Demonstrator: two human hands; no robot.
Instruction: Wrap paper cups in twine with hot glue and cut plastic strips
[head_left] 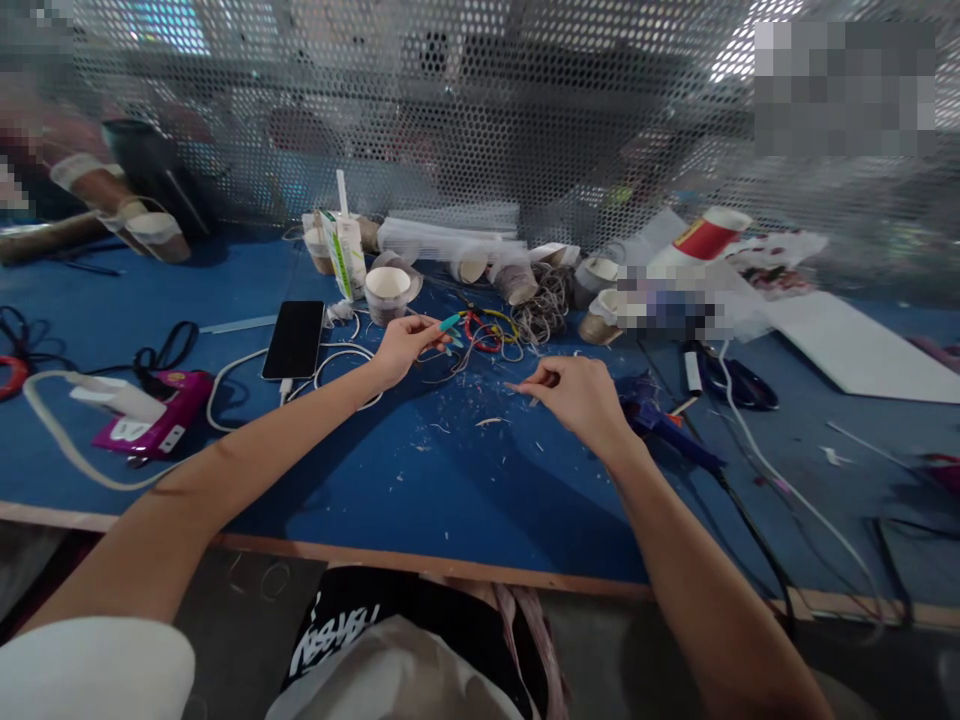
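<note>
Over the middle of the blue table, my left hand is closed with its fingertips together. A small teal piece shows at those fingertips; its kind is unclear. Just beyond lie a red ring-like handle and a yellow one, partly hidden among grey cords. My right hand is closed in a pinch, pointing left, low over the table. What it pinches, if anything, is too small to make out. White scraps are scattered between and below my hands.
A blue glue gun with a black cable lies right of my right hand. A black phone, white cables and a magenta device are at left. Paper cups, a drink carton and a cord bundle line the perforated metal screen.
</note>
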